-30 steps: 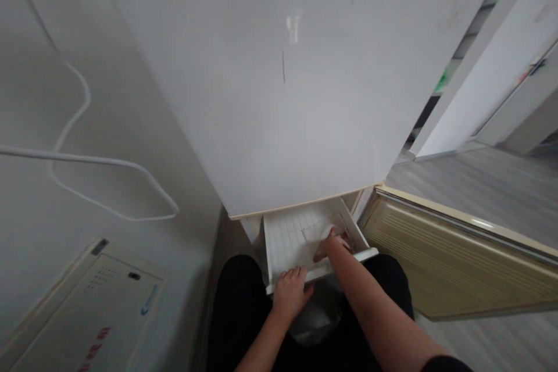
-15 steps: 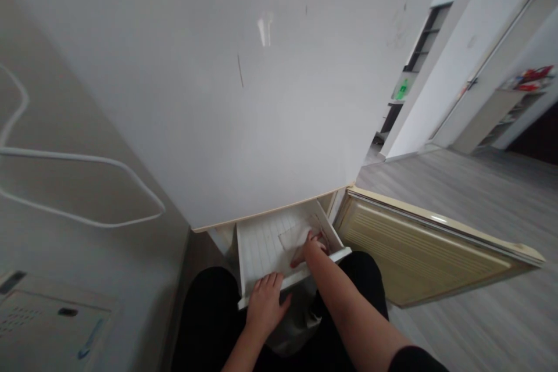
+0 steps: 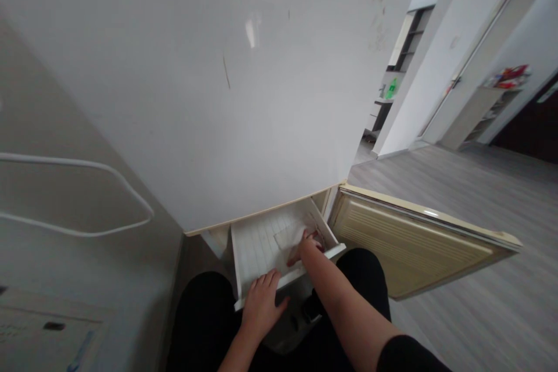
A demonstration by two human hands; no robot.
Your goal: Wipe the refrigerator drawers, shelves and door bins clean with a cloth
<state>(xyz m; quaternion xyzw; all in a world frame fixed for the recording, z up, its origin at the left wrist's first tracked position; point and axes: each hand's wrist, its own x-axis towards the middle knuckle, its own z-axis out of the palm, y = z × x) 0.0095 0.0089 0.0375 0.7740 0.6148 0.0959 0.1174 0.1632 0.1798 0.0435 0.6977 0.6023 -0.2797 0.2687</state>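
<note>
1. The white drawer [image 3: 250,250] stands pulled out, a whitish sheet [image 3: 284,236] inside it, under the right hand [image 3: 307,244]
2. Right fingers are bent; I cannot tell whether they grip the sheet
3. The left hand [image 3: 260,299] rests fingers extended, thumb apart, over the drawer's front rim
4. A yellowish door [image 3: 405,247] hangs open over grey floor [image 3: 462,186]

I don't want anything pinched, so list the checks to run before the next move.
1. Drawer pulled out, its inside exposed: ok.
2. Door swung open, to the right of the drawer: ok.
3. Left hand at the drawer's front edge: ok.
4. Right hand inside the drawer, toward its right side: ok.
5. What, if anything, is in the right hand's grip: cannot tell.
6. Right knee free of contact with the door: cannot tell.
</note>
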